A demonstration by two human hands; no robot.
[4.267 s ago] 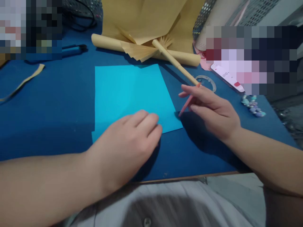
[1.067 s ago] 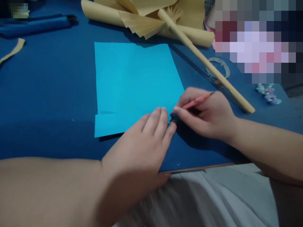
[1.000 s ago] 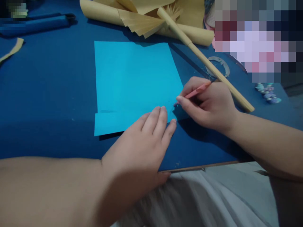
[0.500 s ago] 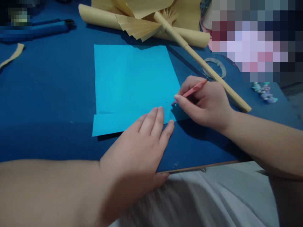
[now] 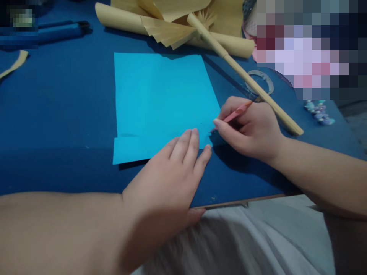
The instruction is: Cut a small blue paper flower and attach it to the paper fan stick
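- On the worktop [image 5: 63,107], nearest the person, blue paper [image 5: 160,91] lies flat, a strip [image 5: 132,149] along its lower edge; whether that is a fold or a second piece, one cannot tell.
- Over its lower right part, the left hand [image 5: 174,172] rests palm down, little finger apart from its neighbours. Light pressure there could let the sheet slide or twist.
- At the right edge, the right hand [image 5: 249,130] is clamped on a pink pencil [image 5: 236,114], tip low by the paper; contact is unclear. Pushing hard so near the edge could crease it or skid off.
- Just behind, a wooden stick [image 5: 243,72] might be knocked by the knuckles.
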